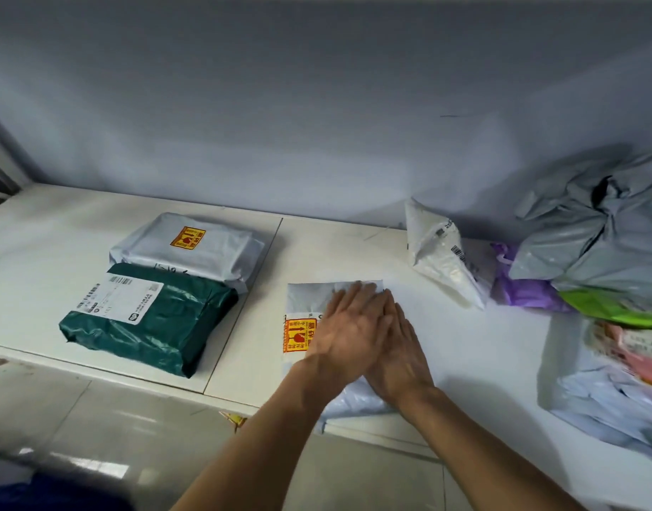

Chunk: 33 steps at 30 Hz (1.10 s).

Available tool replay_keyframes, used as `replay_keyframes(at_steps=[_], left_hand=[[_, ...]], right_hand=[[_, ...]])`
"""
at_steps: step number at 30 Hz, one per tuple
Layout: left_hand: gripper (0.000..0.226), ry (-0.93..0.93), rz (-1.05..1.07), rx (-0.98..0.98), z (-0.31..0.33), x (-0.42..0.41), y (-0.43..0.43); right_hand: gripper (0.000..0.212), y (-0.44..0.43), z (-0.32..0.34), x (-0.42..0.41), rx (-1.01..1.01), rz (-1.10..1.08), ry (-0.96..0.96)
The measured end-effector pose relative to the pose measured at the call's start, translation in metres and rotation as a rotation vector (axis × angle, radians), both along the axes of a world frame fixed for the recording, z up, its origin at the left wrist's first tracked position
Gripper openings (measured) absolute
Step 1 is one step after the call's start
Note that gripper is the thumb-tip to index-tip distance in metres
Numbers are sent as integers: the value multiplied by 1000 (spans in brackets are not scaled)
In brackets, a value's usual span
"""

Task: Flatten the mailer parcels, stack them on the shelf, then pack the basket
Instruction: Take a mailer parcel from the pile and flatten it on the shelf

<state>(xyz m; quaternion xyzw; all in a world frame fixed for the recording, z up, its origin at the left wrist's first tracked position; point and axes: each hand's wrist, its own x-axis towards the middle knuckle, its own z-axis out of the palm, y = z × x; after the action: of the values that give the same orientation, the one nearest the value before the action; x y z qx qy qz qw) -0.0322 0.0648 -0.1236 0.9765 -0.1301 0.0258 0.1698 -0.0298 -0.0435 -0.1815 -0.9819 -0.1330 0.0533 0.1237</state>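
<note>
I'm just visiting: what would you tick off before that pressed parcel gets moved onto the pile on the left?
1. Both hands flat on the pale grey plastic mailer with the yellow sticker: ok, left hand overlapping right hand.
2. Mailer fully flattened: cannot tell, hands cover it.
3. Mailer wholly on the white shelf: not ok, its near edge seems to overhang.
4. Landing spot, the dark green plastic mailer overlapping a light grey mailer: ok, top bare.
5. Shelf between them: ok, nothing lies there.

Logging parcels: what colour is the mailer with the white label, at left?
The mailer is dark green, with a glossy crinkled surface; the head view shows it.
</note>
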Motion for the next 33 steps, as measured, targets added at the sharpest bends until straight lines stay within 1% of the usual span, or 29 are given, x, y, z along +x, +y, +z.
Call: replay_keyframes(at_steps=[1,2,4,6,7,8,9,10,12,13,14,17,18,20,22,24,27,29,31,33], left_hand=[[62,20,-35,0,-4,3,-11],[61,55,-55,3,-9,7,-19],[52,170,-57,-22,-20,15,-28],[49,252,-6,-146,-24,24,-30],[49,277,27,-229,-23,29,-29],[49,304,41,-294,-23,33,-25],[49,320,37,-290,-24,33,-20],[53,289,26,-218,-25,32,-13],[72,142,-4,-18,-30,25,9],[78,105,4,61,-32,21,22],[78,83,23,127,-36,18,35],[63,51,86,233,-34,7,63],[60,68,101,244,-35,5,67],[64,95,138,244,-36,-2,69],[75,99,184,232,-38,-8,68],[78,96,213,221,-40,-11,66],[71,85,225,220,-42,-13,65],[67,89,229,215,-44,-13,65],[69,84,224,216,-43,-14,64],[69,89,206,220,-43,-15,64]], right_hand=[[73,-1,-2,1,-28,36,-14],[71,-2,-2,0,-69,64,-48],[69,-1,-1,-3,-97,77,-73],[71,-3,-6,1,-89,62,-16],[73,-4,-8,2,-67,42,40],[78,-4,-6,4,-57,20,52],[81,-3,-9,4,-48,12,37],[81,-2,-10,4,-60,7,12],[72,2,-8,1,-31,-42,-22],[69,4,-4,1,-10,-75,-39],[71,5,0,0,-1,-98,-52],[81,7,10,0,-28,-85,-42],[83,6,10,1,-41,-73,-29],[84,6,10,1,-62,-61,-12],[76,7,12,1,-66,-58,-22],[67,9,15,0,-70,-45,-22],[63,14,22,1,-87,-44,-69],[59,25,30,5,-52,-40,-128],[62,35,31,14,-29,29,-189],[69,40,28,22,-56,96,-183]])
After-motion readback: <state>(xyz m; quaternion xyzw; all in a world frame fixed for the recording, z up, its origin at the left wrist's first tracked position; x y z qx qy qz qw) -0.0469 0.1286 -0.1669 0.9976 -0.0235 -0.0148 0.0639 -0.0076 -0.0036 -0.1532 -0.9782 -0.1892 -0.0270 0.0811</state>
